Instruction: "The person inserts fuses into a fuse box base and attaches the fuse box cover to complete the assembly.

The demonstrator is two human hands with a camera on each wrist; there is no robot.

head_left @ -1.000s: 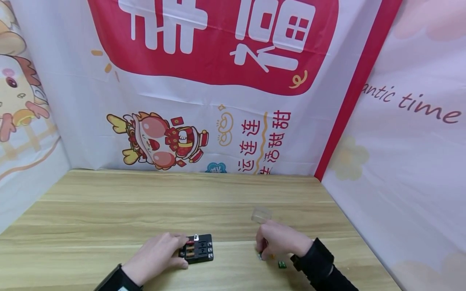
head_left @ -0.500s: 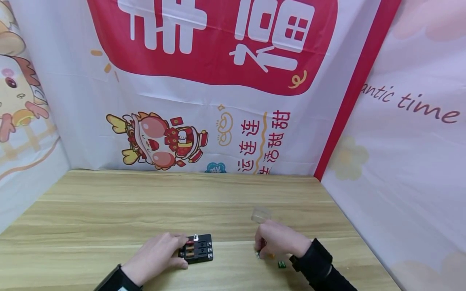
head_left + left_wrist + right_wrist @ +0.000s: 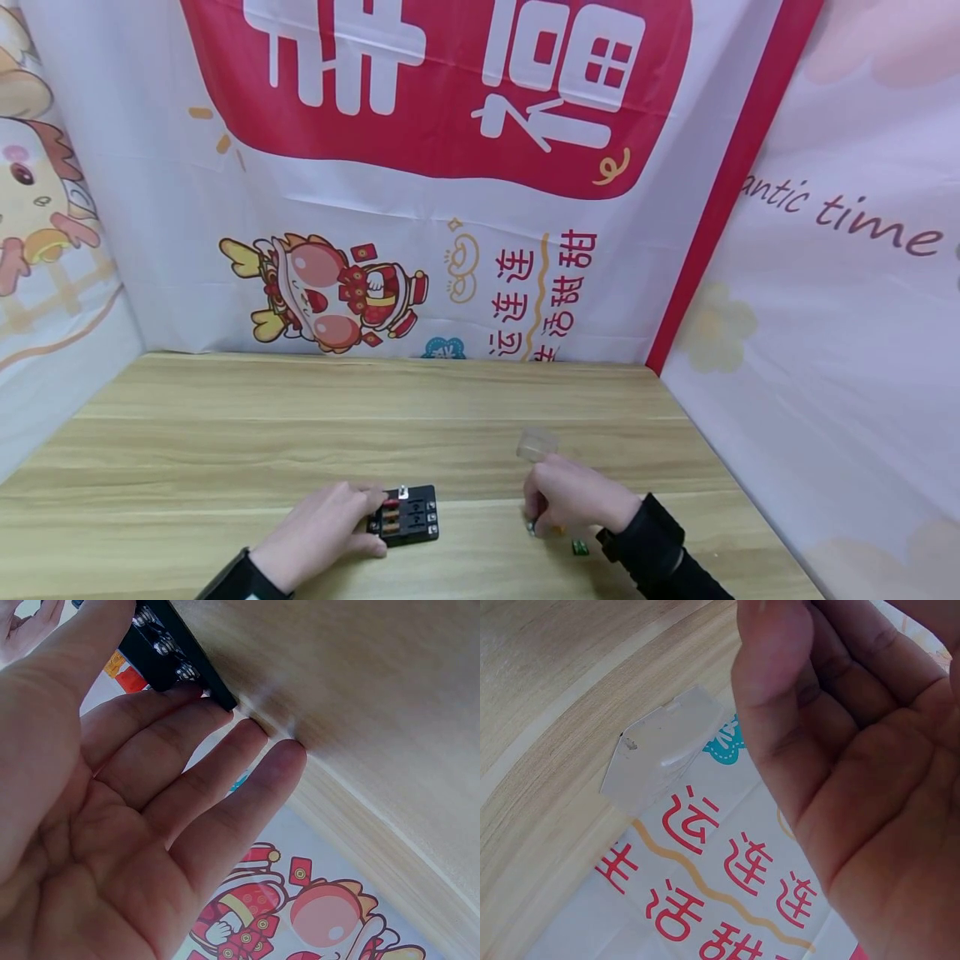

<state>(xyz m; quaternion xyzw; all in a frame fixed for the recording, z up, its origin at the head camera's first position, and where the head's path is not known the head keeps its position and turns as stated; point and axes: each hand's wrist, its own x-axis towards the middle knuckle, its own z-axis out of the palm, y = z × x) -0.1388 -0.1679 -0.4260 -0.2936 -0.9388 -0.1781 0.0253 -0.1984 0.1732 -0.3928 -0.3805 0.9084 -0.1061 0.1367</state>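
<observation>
My left hand (image 3: 327, 527) holds a black fuse block (image 3: 420, 514) by its left side, thumb along the near edge and fingers at the far one. Red and orange-brown fuses sit in the block's left part. In the left wrist view the fuse block (image 3: 180, 656) shows metal screws along its edge. Over on the right, my right hand (image 3: 577, 492) pinches a small pale fuse (image 3: 531, 527) low at the tabletop, mostly covered by the fingertips. Beside this hand lie a green fuse (image 3: 580, 547) and an orange one (image 3: 559, 530), partly hidden. The right wrist view leaves the fingertips out.
A clear plastic cover (image 3: 536, 444) lies on the wooden table (image 3: 337, 417) just beyond my right hand. Printed cloth (image 3: 450, 192) hangs along the table's back edge, with more cloth at both sides.
My right hand has shifted very slightly left, the pale fuse at its fingertips moving with it. The left hand and the fuse block stay in place.
</observation>
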